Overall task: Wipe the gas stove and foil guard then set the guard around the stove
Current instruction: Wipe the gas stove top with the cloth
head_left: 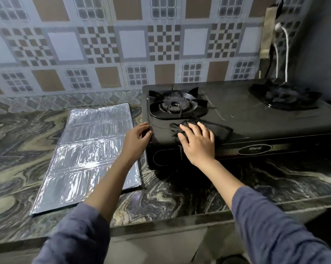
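Observation:
A black two-burner gas stove [242, 119] stands on the marble counter against the tiled wall. Its left burner [175, 106] sits near my hands and the right burner [282, 97] lies toward the corner. A black cloth [220, 129] is spread on the stove top in front of the left burner. My right hand [198, 141] presses flat on the cloth with fingers spread. My left hand [137, 141] holds the stove's front left corner. The silver foil guard [88, 157] lies folded flat on the counter, left of the stove.
The marble counter [179, 197] runs left to right, its front edge near my sleeves. A patterned tiled wall [122, 44] rises behind. In the right corner a white cord [285, 52] hangs beside a dark strip on the wall.

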`<action>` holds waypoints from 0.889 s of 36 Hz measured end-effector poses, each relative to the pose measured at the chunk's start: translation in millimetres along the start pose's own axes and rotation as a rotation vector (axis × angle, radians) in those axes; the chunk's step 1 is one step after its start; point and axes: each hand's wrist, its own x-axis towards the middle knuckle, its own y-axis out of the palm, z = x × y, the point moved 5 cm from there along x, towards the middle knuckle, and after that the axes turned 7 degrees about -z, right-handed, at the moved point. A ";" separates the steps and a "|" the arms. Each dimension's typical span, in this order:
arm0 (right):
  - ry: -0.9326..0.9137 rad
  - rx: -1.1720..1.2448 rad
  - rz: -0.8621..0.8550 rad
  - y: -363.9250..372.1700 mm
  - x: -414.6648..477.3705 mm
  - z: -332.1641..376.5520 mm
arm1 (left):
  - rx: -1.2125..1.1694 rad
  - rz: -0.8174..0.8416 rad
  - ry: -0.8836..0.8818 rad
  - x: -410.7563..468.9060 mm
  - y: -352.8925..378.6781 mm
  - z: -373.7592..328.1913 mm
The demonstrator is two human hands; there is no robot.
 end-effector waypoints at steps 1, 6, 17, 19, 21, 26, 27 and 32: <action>-0.005 0.006 -0.002 0.1 -0.7 2.6 | 0.007 -0.007 0.003 -2.9 -0.4 -2.0; -0.033 0.001 0.064 5.0 -0.7 16.7 | 0.042 -0.039 0.000 -13.0 -3.1 -7.7; -0.093 0.076 0.261 5.4 17.0 25.6 | 0.085 -0.174 0.007 -26.5 -0.9 -17.1; -0.132 0.114 0.300 -0.2 17.9 19.8 | 0.109 -0.185 0.028 -26.8 0.3 -19.9; -0.172 0.168 0.315 -6.8 18.1 12.7 | 0.134 -0.194 0.053 -27.0 2.0 -23.7; -0.185 0.165 0.212 -22.0 19.9 -7.4 | 0.152 -0.166 0.049 -23.4 9.4 -24.9; -0.153 0.161 0.186 -24.9 21.2 -12.8 | 0.157 -0.155 0.054 -22.4 11.3 -25.5; -0.038 0.114 0.206 -29.7 23.9 -35.3 | 0.186 -0.073 0.110 -16.5 24.7 -35.6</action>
